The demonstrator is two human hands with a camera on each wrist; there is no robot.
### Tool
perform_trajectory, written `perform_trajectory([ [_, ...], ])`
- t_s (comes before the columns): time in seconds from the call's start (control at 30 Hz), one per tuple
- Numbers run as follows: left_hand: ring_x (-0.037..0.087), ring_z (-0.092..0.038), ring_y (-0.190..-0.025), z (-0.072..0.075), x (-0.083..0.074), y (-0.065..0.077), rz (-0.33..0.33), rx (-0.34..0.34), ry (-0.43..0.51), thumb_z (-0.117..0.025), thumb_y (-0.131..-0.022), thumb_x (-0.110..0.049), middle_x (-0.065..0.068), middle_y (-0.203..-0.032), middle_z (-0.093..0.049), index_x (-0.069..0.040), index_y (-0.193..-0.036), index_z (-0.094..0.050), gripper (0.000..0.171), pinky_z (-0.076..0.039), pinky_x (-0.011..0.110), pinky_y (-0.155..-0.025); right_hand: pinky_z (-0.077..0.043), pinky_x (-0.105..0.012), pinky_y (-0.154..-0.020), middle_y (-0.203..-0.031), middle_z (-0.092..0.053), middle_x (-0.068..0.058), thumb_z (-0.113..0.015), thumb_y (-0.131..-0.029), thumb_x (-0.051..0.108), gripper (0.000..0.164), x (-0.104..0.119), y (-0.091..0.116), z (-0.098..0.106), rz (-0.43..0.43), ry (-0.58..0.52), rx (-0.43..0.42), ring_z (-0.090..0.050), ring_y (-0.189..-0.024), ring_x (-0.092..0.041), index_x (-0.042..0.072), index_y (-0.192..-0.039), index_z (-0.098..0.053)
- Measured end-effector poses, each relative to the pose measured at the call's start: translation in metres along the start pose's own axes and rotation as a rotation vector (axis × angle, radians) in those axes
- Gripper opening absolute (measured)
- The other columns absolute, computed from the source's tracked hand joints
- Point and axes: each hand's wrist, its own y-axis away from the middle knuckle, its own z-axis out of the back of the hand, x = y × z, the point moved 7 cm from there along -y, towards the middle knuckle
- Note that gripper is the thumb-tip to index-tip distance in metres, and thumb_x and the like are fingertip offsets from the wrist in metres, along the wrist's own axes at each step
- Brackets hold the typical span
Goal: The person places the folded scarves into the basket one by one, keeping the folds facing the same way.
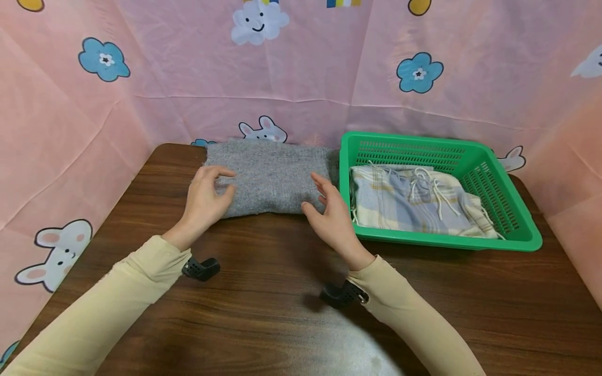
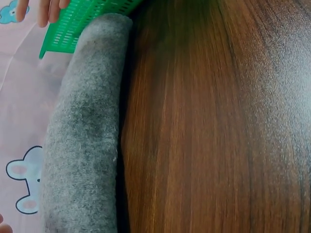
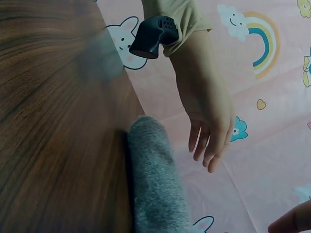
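A folded grey knitted cloth [image 1: 270, 175] lies flat at the back of the table, its rounded front fold facing me. Over its left end hovers my left hand [image 1: 207, 196], fingers loosely bent and nothing between thumb and fingers. My right hand [image 1: 331, 214] is at the cloth's right end, thumb and fingers spread apart and holding nothing. In the right wrist view, the left hand [image 3: 209, 107] appears above the grey cloth [image 3: 158, 179], apart from it. The left wrist view shows the thick fold of the cloth [image 2: 87, 126] along the table.
A green plastic basket [image 1: 442, 243] stands to the right, close beside the grey cloth. Inside it lies a plaid fringed cloth [image 1: 400, 198] in cream and pale blue. Pink printed fabric [image 1: 310, 62] hangs behind the brown wooden table [image 1: 263, 313] and at both sides.
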Motion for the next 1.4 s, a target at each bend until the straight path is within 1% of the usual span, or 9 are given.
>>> perform_trajectory([
  [0.2,0.043,-0.041,-0.12,0.001,0.003,-0.001,0.015,-0.006,-0.01,-0.051,-0.094,-0.009,0.025,-0.138,-0.04,0.005,-0.121,-0.059,0.031,-0.035,0.057,-0.096,-0.031,-0.043,-0.113,-0.152,-0.032,-0.018,-0.054,-0.094,0.008,0.058,-0.006,-0.002,-0.005,-0.005,0.024,-0.031,-0.032,-0.14,-0.033,0.005,-0.148,-0.032],
  [0.53,0.043,-0.04,-0.121,0.005,0.006,-0.003,0.032,-0.019,-0.033,-0.052,-0.094,-0.008,0.026,-0.137,-0.04,0.005,-0.123,-0.057,0.032,-0.033,0.057,-0.098,-0.033,-0.044,-0.111,-0.154,-0.03,-0.016,-0.053,-0.093,0.009,0.061,-0.018,-0.01,-0.011,-0.039,0.066,-0.044,-0.032,-0.14,-0.034,0.005,-0.149,-0.031],
  [0.7,0.044,-0.04,-0.123,0.007,0.01,-0.004,0.052,-0.019,-0.053,-0.053,-0.094,-0.01,0.027,-0.139,-0.039,0.004,-0.125,-0.056,0.034,-0.032,0.058,-0.1,-0.034,-0.048,-0.109,-0.155,-0.028,-0.016,-0.053,-0.094,0.013,0.062,-0.023,-0.014,-0.013,-0.07,0.09,-0.047,-0.034,-0.138,-0.036,0.007,-0.151,-0.027],
  [0.93,0.044,-0.04,-0.12,0.011,0.016,-0.004,0.069,-0.025,-0.057,-0.053,-0.094,-0.012,0.029,-0.137,-0.038,0.005,-0.127,-0.055,0.037,-0.033,0.057,-0.098,-0.027,-0.051,-0.113,-0.155,-0.026,-0.019,-0.052,-0.096,0.018,0.063,-0.029,-0.018,-0.014,-0.096,0.11,-0.068,-0.025,-0.143,-0.034,0.006,-0.151,-0.025],
  [1.2,0.05,-0.032,-0.128,0.012,0.026,-0.006,0.102,-0.013,-0.073,-0.054,-0.095,-0.019,0.032,-0.142,-0.033,0.007,-0.135,-0.046,0.049,-0.028,0.06,-0.102,-0.029,-0.054,-0.111,-0.155,-0.02,-0.024,-0.052,-0.096,0.017,0.063,-0.037,-0.02,-0.015,-0.111,0.111,-0.09,-0.024,-0.142,-0.039,0.004,-0.151,-0.025],
  [1.4,0.051,-0.03,-0.129,0.012,0.034,-0.009,0.125,0.011,-0.087,-0.052,-0.096,-0.024,0.034,-0.144,-0.03,0.009,-0.14,-0.04,0.057,-0.027,0.061,-0.103,-0.027,-0.057,-0.111,-0.157,-0.01,-0.026,-0.052,-0.097,0.018,0.064,-0.045,-0.023,-0.016,-0.148,0.104,-0.089,-0.018,-0.144,-0.042,0.005,-0.152,-0.022],
])
